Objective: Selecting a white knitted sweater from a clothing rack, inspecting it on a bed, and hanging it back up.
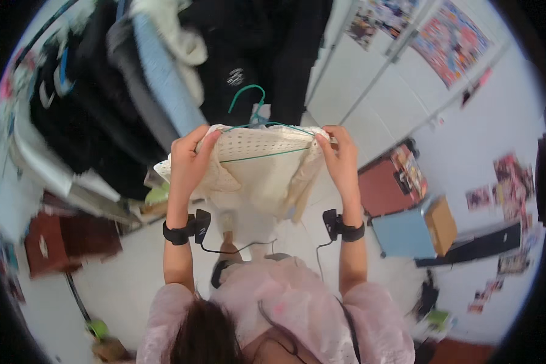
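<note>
A cream openwork knit garment (264, 141) hangs between my two hands on a green wire hanger (250, 86). The hanger's hook points up and away from me, and its lower bar crosses the garment's open front. My left hand (193, 148) pinches the left shoulder of the garment with thumb and fingers. At the other shoulder, my right hand (336, 145) grips the knit near the hanger's end. One sleeve droops below my right hand. Inside the collar, a pale label (260, 111) stands up near the hook's base.
Dark, grey and light blue clothes (161, 77) hang on a rack ahead and to the left. White cabinet doors (359, 77) with posters rise at the right. A reddish-brown suitcase (384, 186) and a light blue case (405, 230) stand on the right; a brown wooden box (73, 241) is left.
</note>
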Tool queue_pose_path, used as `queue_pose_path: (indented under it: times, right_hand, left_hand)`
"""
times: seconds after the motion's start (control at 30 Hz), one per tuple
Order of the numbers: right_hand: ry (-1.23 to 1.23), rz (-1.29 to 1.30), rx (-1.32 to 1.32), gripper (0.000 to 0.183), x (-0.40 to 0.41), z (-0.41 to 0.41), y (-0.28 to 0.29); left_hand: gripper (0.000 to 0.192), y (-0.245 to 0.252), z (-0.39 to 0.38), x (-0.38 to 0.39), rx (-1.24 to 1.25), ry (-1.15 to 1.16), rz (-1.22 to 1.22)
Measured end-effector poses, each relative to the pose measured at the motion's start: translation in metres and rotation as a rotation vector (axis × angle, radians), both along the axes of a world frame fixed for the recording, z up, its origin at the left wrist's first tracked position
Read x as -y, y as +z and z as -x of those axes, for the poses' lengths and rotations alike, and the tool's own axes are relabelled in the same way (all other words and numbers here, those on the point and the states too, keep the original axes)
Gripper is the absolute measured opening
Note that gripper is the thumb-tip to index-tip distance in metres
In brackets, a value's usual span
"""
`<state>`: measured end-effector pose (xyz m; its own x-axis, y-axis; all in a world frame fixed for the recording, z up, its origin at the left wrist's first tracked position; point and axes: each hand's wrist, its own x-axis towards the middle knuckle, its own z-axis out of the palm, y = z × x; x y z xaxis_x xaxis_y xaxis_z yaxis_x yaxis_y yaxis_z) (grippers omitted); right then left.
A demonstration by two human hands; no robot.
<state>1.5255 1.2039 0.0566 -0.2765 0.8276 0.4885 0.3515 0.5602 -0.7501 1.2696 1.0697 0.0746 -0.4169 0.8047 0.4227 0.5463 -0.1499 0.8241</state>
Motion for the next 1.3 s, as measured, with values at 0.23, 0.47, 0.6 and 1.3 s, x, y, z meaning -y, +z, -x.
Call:
queue_pose_path:
  times: [0.23,0.47,0.6,1.3]
  right_hand:
    - [0.464,0.021,0.036,0.012,0.052,0.070,0.019]
    - [1.050,0.377,-0.520,0.006,0.169,0.136,0.082]
    - [1.076,0.079,-0.345,0.008,0.247,0.175,0.070]
    - [2.513,-0.412,0.056,0.018,0.694,0.163,-0.046]
  left_hand:
    - [0.021,-0.009,-0.022,0.109,0.024,0.340,0.032]
    - [0.018,-0.012,-0.032,0.233,-0.173,0.875,-0.014]
    - [0.014,-0.014,-0.053,0.307,-0.357,1.079,-0.040]
    - [0.010,-0.114,-0.223,0.694,-0.360,2.272,0.149]
